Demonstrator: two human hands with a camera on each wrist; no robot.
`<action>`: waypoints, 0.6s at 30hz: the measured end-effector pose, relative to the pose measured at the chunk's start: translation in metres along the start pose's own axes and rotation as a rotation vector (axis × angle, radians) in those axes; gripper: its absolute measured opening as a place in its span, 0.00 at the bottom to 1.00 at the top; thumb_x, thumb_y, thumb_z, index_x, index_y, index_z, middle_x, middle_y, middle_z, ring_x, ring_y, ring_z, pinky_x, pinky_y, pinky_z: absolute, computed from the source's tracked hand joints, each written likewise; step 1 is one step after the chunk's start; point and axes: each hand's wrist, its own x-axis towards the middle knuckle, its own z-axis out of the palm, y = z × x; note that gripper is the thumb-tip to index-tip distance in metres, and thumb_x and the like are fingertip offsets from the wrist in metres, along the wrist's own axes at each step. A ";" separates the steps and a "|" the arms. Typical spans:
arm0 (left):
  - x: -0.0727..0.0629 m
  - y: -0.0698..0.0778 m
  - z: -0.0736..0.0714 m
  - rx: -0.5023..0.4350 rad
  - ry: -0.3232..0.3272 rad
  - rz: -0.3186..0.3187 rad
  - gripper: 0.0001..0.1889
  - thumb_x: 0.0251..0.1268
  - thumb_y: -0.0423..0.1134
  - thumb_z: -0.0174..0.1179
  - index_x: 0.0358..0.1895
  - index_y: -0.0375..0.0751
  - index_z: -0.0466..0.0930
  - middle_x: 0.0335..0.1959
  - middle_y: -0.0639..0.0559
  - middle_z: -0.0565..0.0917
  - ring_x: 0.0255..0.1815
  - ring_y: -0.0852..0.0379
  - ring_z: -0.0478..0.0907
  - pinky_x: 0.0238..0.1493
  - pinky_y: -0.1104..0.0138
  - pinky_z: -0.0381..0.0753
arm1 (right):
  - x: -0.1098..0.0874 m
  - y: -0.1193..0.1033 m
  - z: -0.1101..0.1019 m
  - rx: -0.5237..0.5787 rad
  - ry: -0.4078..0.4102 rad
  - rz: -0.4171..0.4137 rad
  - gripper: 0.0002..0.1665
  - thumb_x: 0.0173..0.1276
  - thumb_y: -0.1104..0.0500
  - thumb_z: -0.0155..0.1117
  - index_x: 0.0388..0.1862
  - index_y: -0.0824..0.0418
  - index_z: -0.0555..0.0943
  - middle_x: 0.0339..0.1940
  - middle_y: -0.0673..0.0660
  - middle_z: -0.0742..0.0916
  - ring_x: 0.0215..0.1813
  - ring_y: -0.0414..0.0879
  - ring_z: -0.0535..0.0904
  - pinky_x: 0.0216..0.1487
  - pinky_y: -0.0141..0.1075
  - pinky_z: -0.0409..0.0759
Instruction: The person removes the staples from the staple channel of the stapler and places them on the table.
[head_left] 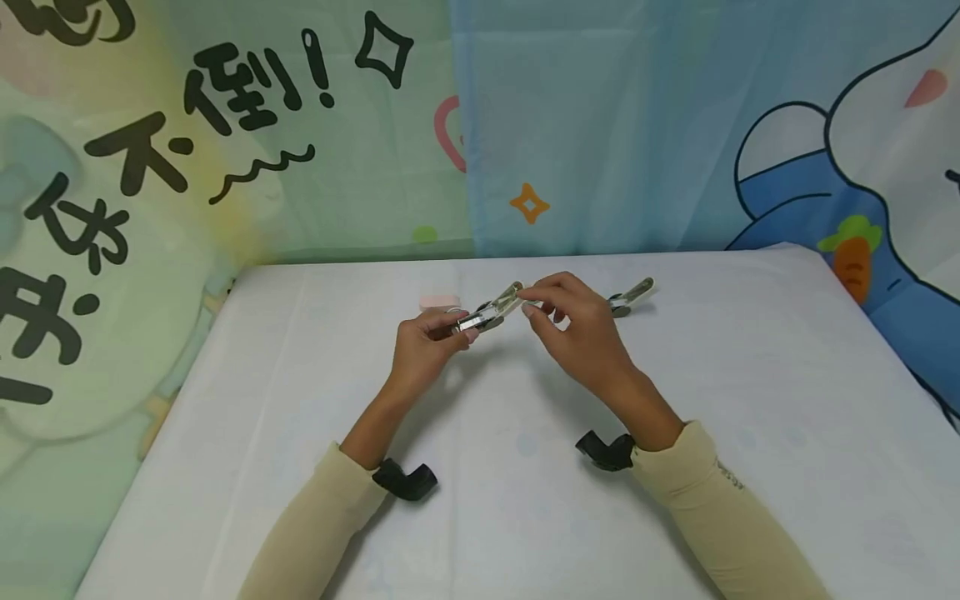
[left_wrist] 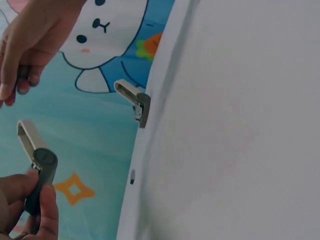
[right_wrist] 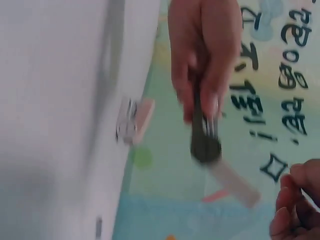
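My left hand (head_left: 427, 346) grips a small dark green stapler (left_wrist: 42, 172) by its lower part, thumb and fingers on either side. Its pale hollow cover (left_wrist: 31, 137) is swung out from the round hinge, and silver metal shows along the body. My right hand (head_left: 573, 329) hovers at the cover's far end, thumb and fingertips drawn close together; I cannot tell whether something tiny is between them. A second stapler (head_left: 632, 296), also with its cover raised, rests on the table just behind the right hand.
A pink block (head_left: 438, 302) lies behind the left hand, with a pale, shiny piece (right_wrist: 127, 122) against it in the right wrist view. White cloth covers the table (head_left: 495, 500). Behind its back edge hangs a printed curtain (head_left: 615, 125).
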 end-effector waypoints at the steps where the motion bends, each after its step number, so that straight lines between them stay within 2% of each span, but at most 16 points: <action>1: 0.001 0.001 0.002 0.001 0.013 0.017 0.15 0.56 0.24 0.68 0.48 0.26 0.84 0.43 0.33 0.81 0.33 0.59 0.81 0.36 0.68 0.82 | 0.000 -0.002 0.003 0.011 0.016 0.003 0.12 0.62 0.72 0.68 0.45 0.67 0.85 0.40 0.56 0.84 0.32 0.44 0.74 0.31 0.38 0.74; 5: 0.003 0.002 0.012 0.019 0.077 0.084 0.14 0.54 0.24 0.69 0.45 0.26 0.84 0.39 0.30 0.80 0.31 0.59 0.79 0.34 0.72 0.81 | -0.002 -0.008 0.020 0.059 -0.026 0.103 0.08 0.64 0.70 0.67 0.43 0.67 0.86 0.36 0.53 0.85 0.26 0.42 0.71 0.27 0.34 0.70; 9: 0.002 0.004 0.022 0.046 0.132 0.105 0.13 0.54 0.25 0.70 0.45 0.26 0.85 0.38 0.32 0.80 0.32 0.57 0.79 0.35 0.73 0.80 | -0.004 -0.006 0.033 0.047 -0.056 0.230 0.09 0.65 0.68 0.67 0.43 0.67 0.86 0.36 0.55 0.85 0.25 0.47 0.72 0.26 0.34 0.70; 14: -0.001 0.004 0.029 0.083 0.178 0.130 0.13 0.54 0.26 0.70 0.44 0.27 0.85 0.37 0.39 0.80 0.35 0.53 0.81 0.36 0.71 0.81 | -0.003 -0.005 0.041 0.015 -0.032 0.275 0.09 0.65 0.69 0.67 0.44 0.68 0.86 0.36 0.58 0.85 0.27 0.47 0.76 0.28 0.37 0.74; 18: -0.005 0.001 0.030 0.169 0.198 0.188 0.12 0.56 0.27 0.70 0.44 0.28 0.85 0.37 0.43 0.79 0.35 0.51 0.81 0.36 0.69 0.81 | -0.001 -0.007 0.044 -0.009 -0.048 0.332 0.09 0.66 0.68 0.66 0.44 0.67 0.86 0.35 0.57 0.85 0.29 0.45 0.77 0.30 0.38 0.75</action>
